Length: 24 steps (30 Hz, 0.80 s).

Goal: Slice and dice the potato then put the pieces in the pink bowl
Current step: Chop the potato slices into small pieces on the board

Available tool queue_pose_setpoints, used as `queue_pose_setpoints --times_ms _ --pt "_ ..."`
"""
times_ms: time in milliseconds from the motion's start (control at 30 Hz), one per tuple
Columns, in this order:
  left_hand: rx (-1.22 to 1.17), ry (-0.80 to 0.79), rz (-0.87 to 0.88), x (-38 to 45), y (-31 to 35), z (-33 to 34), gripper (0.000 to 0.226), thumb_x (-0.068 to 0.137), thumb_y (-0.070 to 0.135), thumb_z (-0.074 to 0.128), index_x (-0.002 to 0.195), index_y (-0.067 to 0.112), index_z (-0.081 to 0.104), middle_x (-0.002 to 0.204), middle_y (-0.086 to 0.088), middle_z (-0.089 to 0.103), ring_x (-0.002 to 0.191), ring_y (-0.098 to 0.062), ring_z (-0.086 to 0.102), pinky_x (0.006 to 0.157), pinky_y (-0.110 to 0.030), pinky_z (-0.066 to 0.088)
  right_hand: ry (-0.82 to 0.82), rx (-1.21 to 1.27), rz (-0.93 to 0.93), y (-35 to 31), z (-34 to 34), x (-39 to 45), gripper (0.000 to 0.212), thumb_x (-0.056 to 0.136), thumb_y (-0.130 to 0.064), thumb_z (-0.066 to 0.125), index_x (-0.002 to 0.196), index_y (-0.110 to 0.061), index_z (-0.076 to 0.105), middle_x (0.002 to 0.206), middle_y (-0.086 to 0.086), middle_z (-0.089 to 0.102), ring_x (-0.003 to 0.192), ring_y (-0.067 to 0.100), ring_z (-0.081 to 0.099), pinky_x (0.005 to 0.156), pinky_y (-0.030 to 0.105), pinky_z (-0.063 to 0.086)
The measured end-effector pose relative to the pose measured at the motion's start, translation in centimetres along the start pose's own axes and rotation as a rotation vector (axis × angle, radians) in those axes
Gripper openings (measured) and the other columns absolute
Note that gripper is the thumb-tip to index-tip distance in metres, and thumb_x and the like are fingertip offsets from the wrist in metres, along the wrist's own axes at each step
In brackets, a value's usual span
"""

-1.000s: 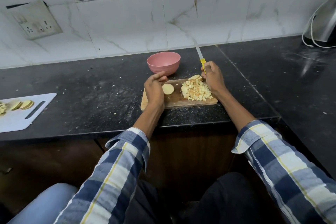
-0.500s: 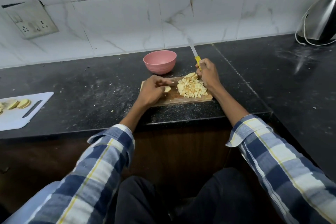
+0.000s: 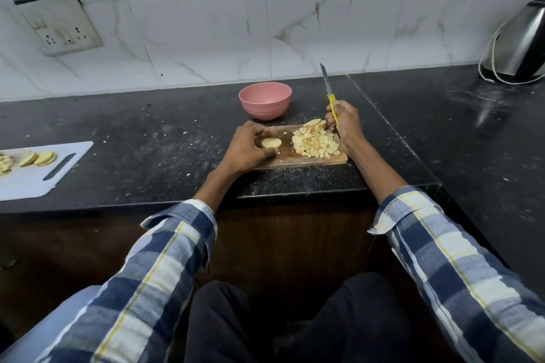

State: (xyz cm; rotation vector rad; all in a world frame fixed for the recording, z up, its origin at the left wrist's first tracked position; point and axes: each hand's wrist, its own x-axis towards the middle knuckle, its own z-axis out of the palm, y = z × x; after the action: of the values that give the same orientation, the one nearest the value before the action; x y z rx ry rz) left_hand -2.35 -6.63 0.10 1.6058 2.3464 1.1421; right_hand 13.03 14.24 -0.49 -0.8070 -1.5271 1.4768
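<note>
Dim, even indoor light; soft glare on the black counter [image 3: 483, 115]; edges bow, corners perhaps slightly blurred.

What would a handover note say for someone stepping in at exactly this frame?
Left hand: fingers curled round a round potato slice lying on the wooden board.
Right hand: grips the yellow-handled knife, blade raised and pointing away toward the wall.
Diced pile sits on the board's right half; a few uncut slices lie behind it.
Pink bowl stands just behind the board; no pieces visible inside.
Done: most dicing. Left: dice the held slice and the remaining ones, then move everything into the bowl.
</note>
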Motion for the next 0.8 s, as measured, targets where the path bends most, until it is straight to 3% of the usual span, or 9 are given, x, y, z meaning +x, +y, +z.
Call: queue_pose_setpoints --times_ms 133,300,500,567,667,733,800 --pt "0.017 0.084 0.028 0.7 0.7 2.5 0.033 0.081 0.035 0.078 0.114 0.030 0.075 0.116 0.009 0.057 0.117 -0.016 0.052 0.106 -0.042 0.047 -0.014 -0.041 -0.012 -0.2 0.0 -0.1 0.027 0.110 -0.014 0.037 0.091 -0.014 0.055 0.067 -0.002 0.046 0.054 0.007 0.037 0.049 0.020 0.033" --pt "0.275 0.068 -0.016 0.9 2.9 4.4 0.046 0.093 0.036 0.062 0.137 0.023 0.057 0.136 -0.003 0.047 0.127 -0.024 0.038 0.106 -0.050 0.037 -0.013 -0.052 -0.007 0.1 0.2 0.0 0.028 0.111 -0.018 0.038 0.090 -0.015 0.057 0.067 -0.004 0.049 0.056 0.008 0.040 0.051 0.022 0.036" --pt "0.146 0.112 -0.144 1.2 3.3 4.3 0.036 0.099 0.037 0.055 0.130 0.021 0.063 0.135 -0.004 0.052 0.128 -0.025 0.044 0.107 -0.051 0.040 -0.020 -0.083 -0.023 -0.1 0.2 -0.3 0.028 0.111 -0.017 0.039 0.089 -0.015 0.057 0.066 -0.003 0.049 0.054 0.006 0.042 0.051 0.020 0.036" --pt "0.057 0.086 -0.103 1.4 2.7 3.1 0.026 0.099 0.025 0.056 0.118 0.021 0.072 0.126 -0.005 0.060 0.121 -0.023 0.054 0.107 -0.044 0.044 -0.026 -0.097 -0.031 -0.3 0.2 -0.5 0.028 0.111 -0.018 0.039 0.090 -0.015 0.057 0.067 -0.003 0.049 0.054 0.006 0.043 0.050 0.020 0.037" --pt "-0.021 -0.050 -0.046 1.1 1.7 1.0 0.032 0.096 0.001 0.055 0.113 0.013 0.079 0.122 -0.004 0.068 0.117 -0.018 0.060 0.100 -0.025 0.041 -0.013 -0.114 -0.041 -0.7 0.2 -0.9 0.027 0.111 -0.018 0.041 0.091 -0.015 0.060 0.068 -0.002 0.049 0.055 0.006 0.043 0.050 0.021 0.037" --pt "-0.020 -0.156 -0.015 1.0 0.9 -0.3 0.034 0.096 -0.003 0.056 0.116 0.015 0.078 0.122 -0.001 0.065 0.115 -0.015 0.059 0.099 -0.021 0.042 0.014 -0.137 -0.050 -1.3 0.2 -1.2 0.027 0.109 -0.019 0.045 0.090 -0.016 0.063 0.069 -0.003 0.050 0.056 0.006 0.042 0.049 0.021 0.037" --pt "-0.001 -0.220 0.006 1.0 0.3 -1.0 0.036 0.095 -0.003 0.058 0.118 0.016 0.077 0.120 0.001 0.064 0.110 -0.013 0.059 0.090 -0.009 0.041 0.019 -0.236 -0.076 -2.3 0.4 -1.5 0.027 0.108 -0.020 0.049 0.088 -0.018 0.065 0.070 -0.003 0.054 0.056 0.007 0.044 0.046 0.020 0.036"
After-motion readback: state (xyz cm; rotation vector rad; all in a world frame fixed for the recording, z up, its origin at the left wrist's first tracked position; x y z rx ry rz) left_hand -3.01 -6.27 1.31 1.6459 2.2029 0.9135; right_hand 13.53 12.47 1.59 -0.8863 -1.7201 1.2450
